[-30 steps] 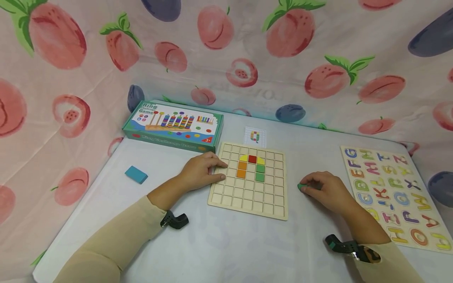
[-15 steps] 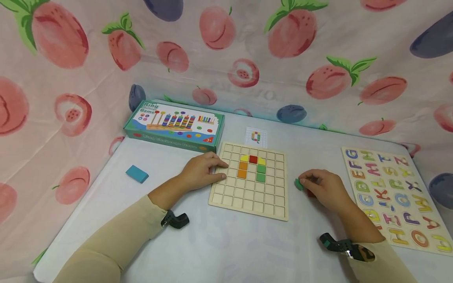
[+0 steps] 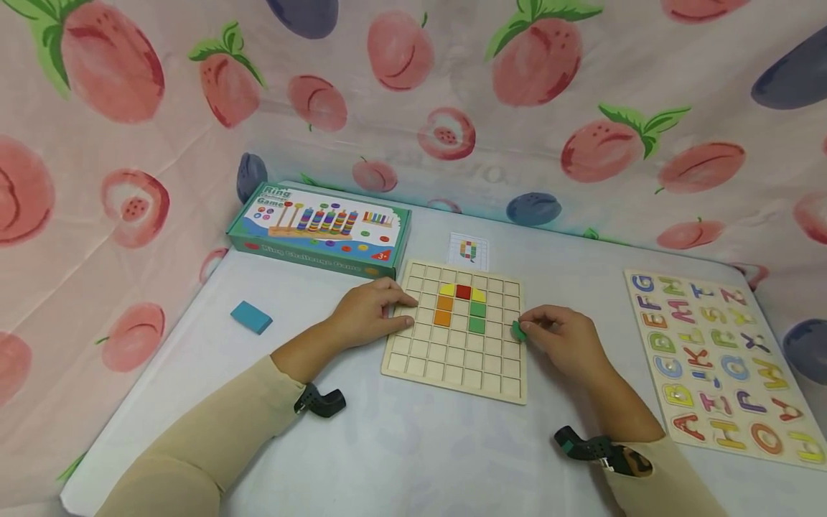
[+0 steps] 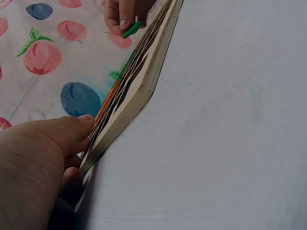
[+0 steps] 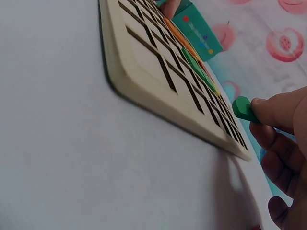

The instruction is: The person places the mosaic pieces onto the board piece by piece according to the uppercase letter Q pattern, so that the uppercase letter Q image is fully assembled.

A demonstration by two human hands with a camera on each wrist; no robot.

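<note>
A wooden grid board (image 3: 436, 372) lies mid-table. Toward its far side are two yellow rounded pieces, a red square (image 3: 463, 292), two orange squares (image 3: 443, 310) and two green squares (image 3: 477, 317), set in its cells. My left hand (image 3: 368, 314) rests on the board's left edge, thumb and forefinger touching its top. Between thumb and finger my right hand (image 3: 565, 339) pinches a small green tile (image 3: 519, 330) above the right edge. The right wrist view shows this green tile (image 5: 243, 109) with an angled end. Behind the board lies a pattern card (image 3: 468, 251) with a coloured Q shape.
A blue block (image 3: 252, 317) lies at the left. A green Ring Challenge Game box (image 3: 316, 230) stands at the back left. An alphabet board (image 3: 723, 366) lies on the right. A sliver of red (image 5: 256, 228) shows at the bottom of the right wrist view.
My right hand has moved left with the green tile, from the bare table to the board's right edge. My left hand has stayed in place.
</note>
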